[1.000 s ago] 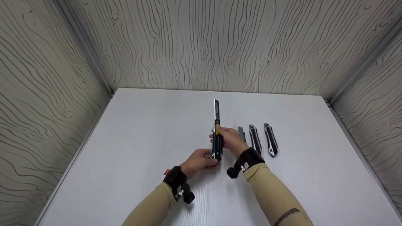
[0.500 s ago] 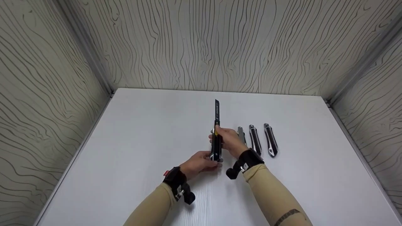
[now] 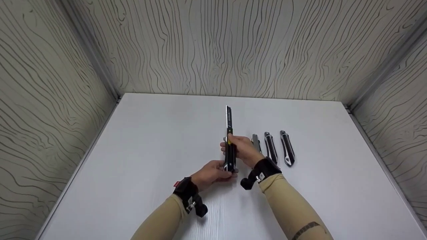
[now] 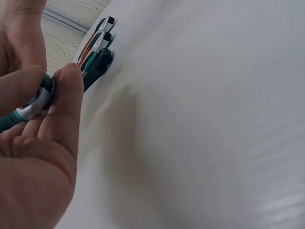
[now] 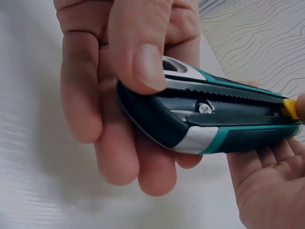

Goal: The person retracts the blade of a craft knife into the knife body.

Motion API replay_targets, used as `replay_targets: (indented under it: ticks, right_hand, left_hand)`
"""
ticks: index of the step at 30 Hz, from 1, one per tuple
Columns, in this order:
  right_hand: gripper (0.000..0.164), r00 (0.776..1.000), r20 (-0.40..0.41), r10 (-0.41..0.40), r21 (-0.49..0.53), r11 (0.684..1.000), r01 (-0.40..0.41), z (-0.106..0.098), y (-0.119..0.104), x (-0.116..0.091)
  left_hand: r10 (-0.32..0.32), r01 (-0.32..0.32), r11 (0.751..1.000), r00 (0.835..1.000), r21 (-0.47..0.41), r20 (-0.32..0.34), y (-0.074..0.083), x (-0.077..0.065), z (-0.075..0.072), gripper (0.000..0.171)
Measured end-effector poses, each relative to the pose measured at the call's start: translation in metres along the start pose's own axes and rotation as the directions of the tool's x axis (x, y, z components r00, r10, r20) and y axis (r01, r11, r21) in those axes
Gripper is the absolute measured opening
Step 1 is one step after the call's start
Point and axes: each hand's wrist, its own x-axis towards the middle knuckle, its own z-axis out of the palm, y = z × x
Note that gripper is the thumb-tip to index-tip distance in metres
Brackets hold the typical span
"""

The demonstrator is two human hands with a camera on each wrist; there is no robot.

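A dark utility knife (image 3: 230,155) with green and silver trim stands between my two hands, its long blade (image 3: 229,116) extended and pointing away from me. My right hand (image 3: 245,149) grips its front part, the thumb lying on the yellow slider (image 5: 289,108). At the rear end, my left hand (image 3: 210,171) pinches the knife between thumb and fingers; the right wrist view shows this thumb (image 5: 148,71) pressing the butt from above. In the left wrist view only the silver and dark butt (image 4: 38,101) shows, with the rest hidden by the hand.
To the right of my right hand lie more utility knives: one partly hidden (image 3: 256,141), a second knife (image 3: 271,148) and a third knife (image 3: 288,148). They rest on a white table (image 3: 160,133), with patterned panels (image 3: 213,50) around its back and sides.
The knife has turned slightly and its blade tip has shifted a little to the left. Compared with one second ago, more of my left fingertips shows past the butt. The other knives stay put.
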Motion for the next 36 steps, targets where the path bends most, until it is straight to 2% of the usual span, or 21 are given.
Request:
replay_targets:
  ticks: [9,17,27,36]
  right_hand:
    - [0.051,0.999,0.049,-0.014,0.025,1.0,0.013,-0.0016,0.0007,0.0005]
    - [0.05,0.998,0.063,-0.024,0.021,1.0,0.023,-0.0029,0.0013,-0.0012]
    - [0.042,0.998,0.032,-0.048,0.068,0.997,0.045,0.0009,0.0025,-0.0016]
    - [0.045,0.998,0.018,-0.057,0.077,0.995,0.056,0.0026,0.0042,-0.0018]
  left_hand:
    - [-0.005,0.005,1.0,1.0,-0.003,-0.005,-0.0009,-0.0014,-0.0015,0.036]
    - [0.009,-0.009,1.0,1.0,0.012,-0.004,-0.0022,-0.002,-0.0011,0.037]
    - [0.028,-0.027,0.999,0.999,0.036,-0.03,-0.0027,-0.0014,0.0006,0.036]
    - [0.029,-0.027,0.999,0.999,0.045,-0.036,-0.0012,-0.0024,0.0003,0.035]
